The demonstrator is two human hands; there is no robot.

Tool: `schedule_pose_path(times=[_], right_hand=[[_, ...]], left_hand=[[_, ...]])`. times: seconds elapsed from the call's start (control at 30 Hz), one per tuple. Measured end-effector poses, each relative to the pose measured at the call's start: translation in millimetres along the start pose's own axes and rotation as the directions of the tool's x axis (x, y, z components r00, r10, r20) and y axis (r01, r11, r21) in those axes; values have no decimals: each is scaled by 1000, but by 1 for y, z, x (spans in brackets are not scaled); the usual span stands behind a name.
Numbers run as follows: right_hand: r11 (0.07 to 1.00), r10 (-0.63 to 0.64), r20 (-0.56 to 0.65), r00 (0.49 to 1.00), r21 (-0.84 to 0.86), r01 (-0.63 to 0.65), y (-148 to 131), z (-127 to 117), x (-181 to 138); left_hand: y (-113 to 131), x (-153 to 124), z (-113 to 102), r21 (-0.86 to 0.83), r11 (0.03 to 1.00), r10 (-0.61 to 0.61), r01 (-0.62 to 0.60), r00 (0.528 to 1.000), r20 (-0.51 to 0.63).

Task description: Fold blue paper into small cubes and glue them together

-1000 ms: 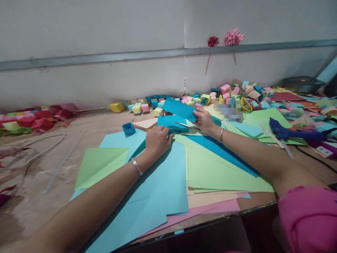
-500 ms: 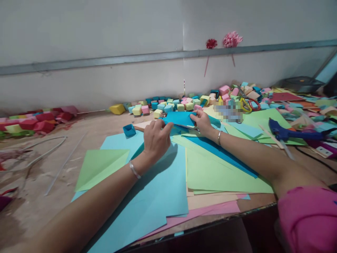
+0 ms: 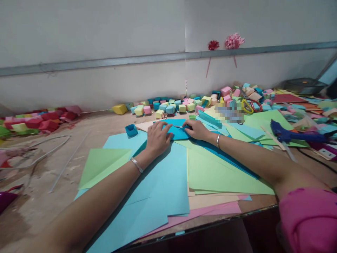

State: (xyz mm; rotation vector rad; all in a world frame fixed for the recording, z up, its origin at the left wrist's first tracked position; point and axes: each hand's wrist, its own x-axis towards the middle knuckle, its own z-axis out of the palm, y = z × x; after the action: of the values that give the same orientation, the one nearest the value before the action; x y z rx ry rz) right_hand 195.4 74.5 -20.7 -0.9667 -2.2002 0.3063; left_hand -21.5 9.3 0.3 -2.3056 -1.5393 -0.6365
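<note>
A strip of bright blue paper (image 3: 179, 133) lies on the stacked sheets in the middle of the table. On its left part rests my left hand (image 3: 159, 137), fingers bent and slightly apart, pressing from above. My right hand (image 3: 197, 130) closes its fingertips on the right part of the strip. Between the hands runs a thin dark line or slim object, too small to name. Under my forearms are a large light blue sheet (image 3: 160, 189) and green sheets (image 3: 223, 168). A small folded blue paper box (image 3: 131, 130) stands left of my left hand.
Many small folded paper boxes (image 3: 139, 110) line the wall, with red ones (image 3: 48, 125) at the left. Scissors with yellow and red handles (image 3: 247, 106) lie right of the middle. A blue glue gun (image 3: 292, 133) and a power strip (image 3: 325, 151) are at the right.
The blue paper has come down from a raised, tilted position onto the stack. My right hand has moved left and down, and my left fingers have spread over the paper.
</note>
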Motion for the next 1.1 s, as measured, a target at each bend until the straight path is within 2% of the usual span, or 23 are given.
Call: schedule_pose_path(times=[0.07, 0.17, 0.4, 0.53, 0.6, 0.73, 0.97, 1.1], right_hand=[[999, -24, -14, 1000, 28, 24, 1, -1, 1], [996, -15, -38, 999, 87, 18, 1, -2, 2], [931, 127, -95, 987, 356, -85, 11, 3, 4], [928, 145, -108, 984, 359, -97, 12, 4, 4], [956, 95, -107, 990, 286, -61, 8, 1, 3], [989, -106, -6, 994, 106, 106, -1, -6, 1], [936, -332, 95, 938, 152, 316, -2, -16, 2], [935, -353, 118, 928, 87, 344, 6, -13, 3]], left_hand=[[-2, 0, 2, -76, 994, 84, -80, 995, 61], [-4, 0, 5, -144, 984, 119, -104, 988, 100], [-6, -1, 7, -172, 980, 119, -101, 989, 93], [-7, 1, 7, -134, 981, 149, -139, 986, 68], [-7, 1, 8, -104, 983, 158, -150, 985, 73], [-6, 2, 7, -69, 988, 144, -137, 982, 124], [-8, 3, 8, -99, 990, 110, -98, 986, 127], [-10, 5, 10, -113, 992, 71, -58, 990, 118]])
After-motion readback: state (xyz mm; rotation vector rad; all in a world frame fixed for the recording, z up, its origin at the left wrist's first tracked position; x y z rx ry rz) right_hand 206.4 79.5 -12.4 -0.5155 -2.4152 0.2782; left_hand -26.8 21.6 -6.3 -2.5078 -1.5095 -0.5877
